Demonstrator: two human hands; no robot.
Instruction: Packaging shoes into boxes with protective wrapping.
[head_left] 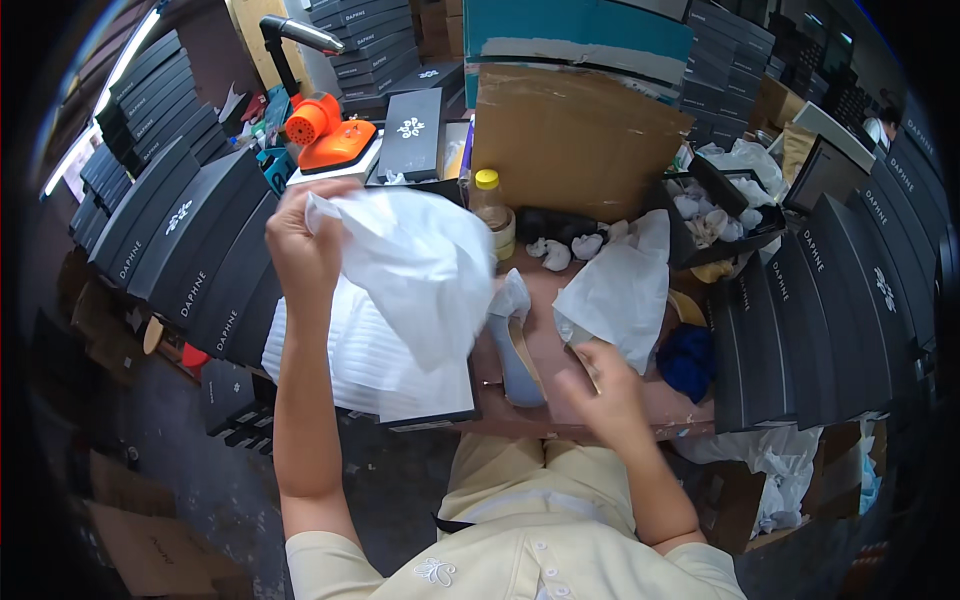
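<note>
Seated at a brown worktable point(560, 340), looking down from head height; left hand point(305, 245) lifting high to the left of the table, fingers closed and pinching a large sheet of white tissue paper point(415, 265); sheet billowing down over an open shoe box point(400, 385) lined with white ribbed wrapping at the table's near left edge; right hand point(605, 385) hovering over the table's near right part, fingers curled around the lower corner of a second tissue sheet point(620, 290); pale blue high-heeled shoe point(515, 350) lying on the table between the two hands, just beside the box, a twist of tissue tucked at its toe; seemingly midway through packing, with the shoe not yet in the box and the paper not yet folded; small tissue wads point(560, 250) sitting at the table's far side; yellow-capped bottle point(488, 200) standing beyond them; stacks of dark shoe boxes point(190, 250) leaning left and right of the table.
</note>
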